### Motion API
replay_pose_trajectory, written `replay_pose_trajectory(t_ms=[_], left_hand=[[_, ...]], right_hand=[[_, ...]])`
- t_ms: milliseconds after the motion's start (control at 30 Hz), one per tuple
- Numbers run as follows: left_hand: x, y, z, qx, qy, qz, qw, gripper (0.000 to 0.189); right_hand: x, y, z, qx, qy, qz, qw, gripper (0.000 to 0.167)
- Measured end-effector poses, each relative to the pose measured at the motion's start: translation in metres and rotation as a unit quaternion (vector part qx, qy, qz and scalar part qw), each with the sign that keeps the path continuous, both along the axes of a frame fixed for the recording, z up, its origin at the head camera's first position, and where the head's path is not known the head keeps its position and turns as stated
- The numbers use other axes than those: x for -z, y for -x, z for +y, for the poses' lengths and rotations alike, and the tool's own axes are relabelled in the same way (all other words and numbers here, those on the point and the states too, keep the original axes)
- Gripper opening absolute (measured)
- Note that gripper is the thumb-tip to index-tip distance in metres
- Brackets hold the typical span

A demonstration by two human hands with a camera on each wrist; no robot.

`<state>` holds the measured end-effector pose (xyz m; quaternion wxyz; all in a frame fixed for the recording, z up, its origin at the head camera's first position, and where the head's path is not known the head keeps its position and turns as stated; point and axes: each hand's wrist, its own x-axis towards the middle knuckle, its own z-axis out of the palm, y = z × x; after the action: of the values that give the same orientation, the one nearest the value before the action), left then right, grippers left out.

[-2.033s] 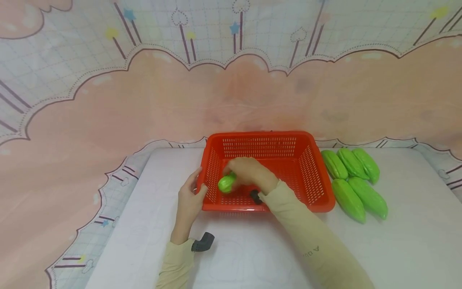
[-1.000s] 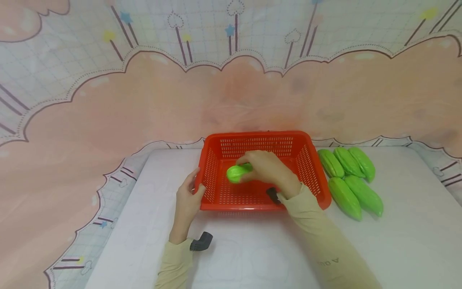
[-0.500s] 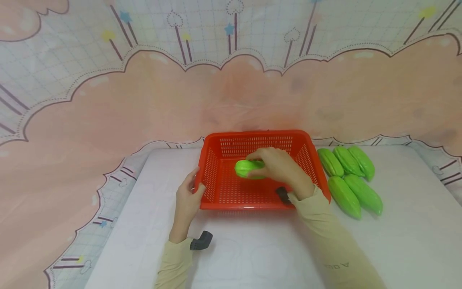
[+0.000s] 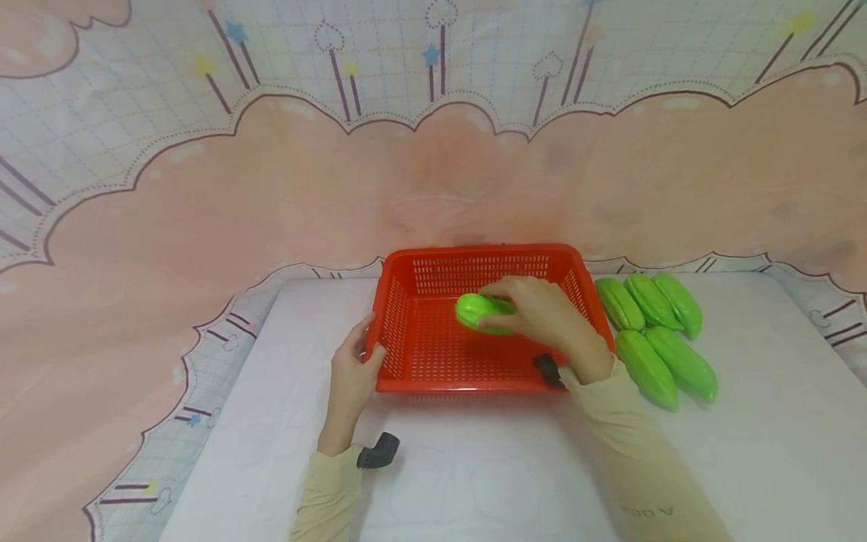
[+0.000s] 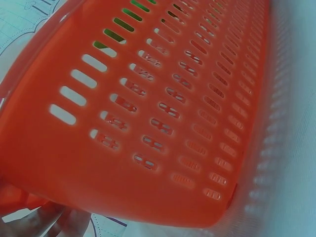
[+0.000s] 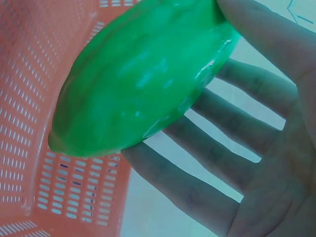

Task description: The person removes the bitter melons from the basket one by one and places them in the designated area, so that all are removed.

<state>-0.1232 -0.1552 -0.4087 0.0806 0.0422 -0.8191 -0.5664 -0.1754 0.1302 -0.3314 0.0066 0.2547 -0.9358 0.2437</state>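
A red plastic basket (image 4: 433, 387) with slotted walls stands on the white table. My left hand (image 4: 352, 376) grips its left rim, and its fingers show at the lower corner of the left wrist view, beside the basket wall (image 5: 128, 168). Over the basket's inside, my right hand (image 4: 542, 312) holds a green ridged star fruit (image 4: 476, 310) by one end. From close up in the right wrist view, the star fruit (image 6: 138, 79) is glossy with a pointed tip, thumb on one side and fingers on the other.
Several more green star fruits (image 4: 649, 369) lie on the table against the basket's right side, in two rows. A patterned cloth backdrop (image 4: 339, 203) rises right behind the basket. The white table (image 4: 460, 467) extends in front.
The right hand has lifted the star fruit from the basket's left front corner and carried it right, toward the middle. The left hand stays on the rim.
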Motion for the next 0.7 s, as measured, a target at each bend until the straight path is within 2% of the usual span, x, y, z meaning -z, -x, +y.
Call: replay_pose_trajectory(t_ms=[700], left_hand=[[0.001, 0.001, 0.000, -0.004, 0.004, -0.006, 1.0000, 0.055]], right_hand=[[0.002, -0.010, 0.035, 0.034, 0.019, 0.045, 0.9983, 0.055]])
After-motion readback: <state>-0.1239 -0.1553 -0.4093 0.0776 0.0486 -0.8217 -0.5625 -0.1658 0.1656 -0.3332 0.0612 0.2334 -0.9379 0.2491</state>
